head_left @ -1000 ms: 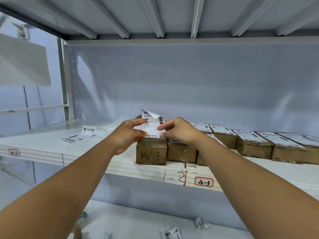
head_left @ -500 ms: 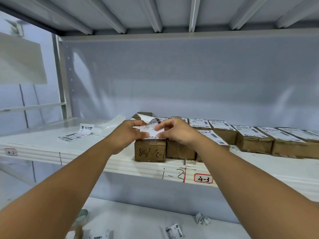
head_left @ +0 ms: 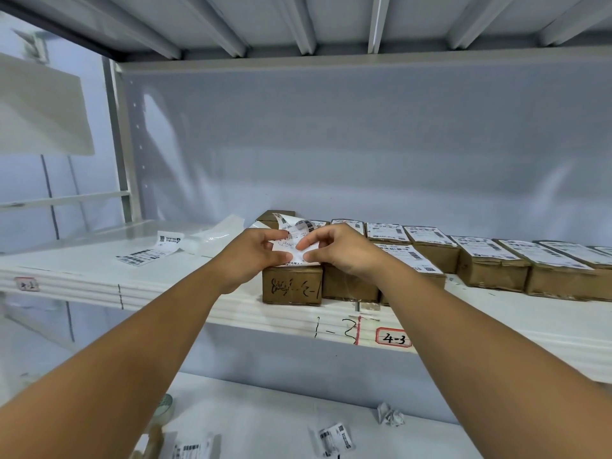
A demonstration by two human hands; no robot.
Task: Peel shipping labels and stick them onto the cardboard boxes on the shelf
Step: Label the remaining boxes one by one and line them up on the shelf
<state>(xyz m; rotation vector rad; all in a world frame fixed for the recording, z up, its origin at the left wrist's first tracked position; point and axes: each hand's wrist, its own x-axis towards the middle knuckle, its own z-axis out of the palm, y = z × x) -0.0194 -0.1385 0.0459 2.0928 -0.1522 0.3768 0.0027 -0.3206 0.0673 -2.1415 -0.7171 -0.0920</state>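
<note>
Setting: a white metal shelf (head_left: pixel 165 283) in front of you, a pale wall panel behind it and ribbed steel overhead.
Boxes: a row of labelled boxes (head_left: pixel 490 260), small and brown, runs off to your right, each with a white label on top.
Target box: the front box (head_left: pixel 291 288) at the left end of the row, with handwriting on its face, sits directly under your hands.
Label: the shipping label (head_left: pixel 291 241) lies over that box's top. Its near edge is about level with the front rim, and its far end curls upward. Whether it is stuck down yet cannot be told.
Left hand (head_left: pixel 255 256): thumb and fingers are clamped on the label's left edge.
Right hand (head_left: pixel 341 250): forefinger and thumb pinch its right side.
Nearby: spare labels (head_left: pixel 149 253) and glossy backing sheets (head_left: pixel 215 236) lie to your left, well apart.
Risk 1: the curled far end could fold onto itself and bond, spoiling the barcode.
Risk 2: uneven pull from your 2 hands could set the label down crooked or hanging over the rim.
Risk 3: pressing the middle first could trap a wrinkle.
Risk 4: the adhesive may cling to your fingertips and lift an edge as you let go.
Risk 5: the box looks light, so a sideways push could slide it.
</note>
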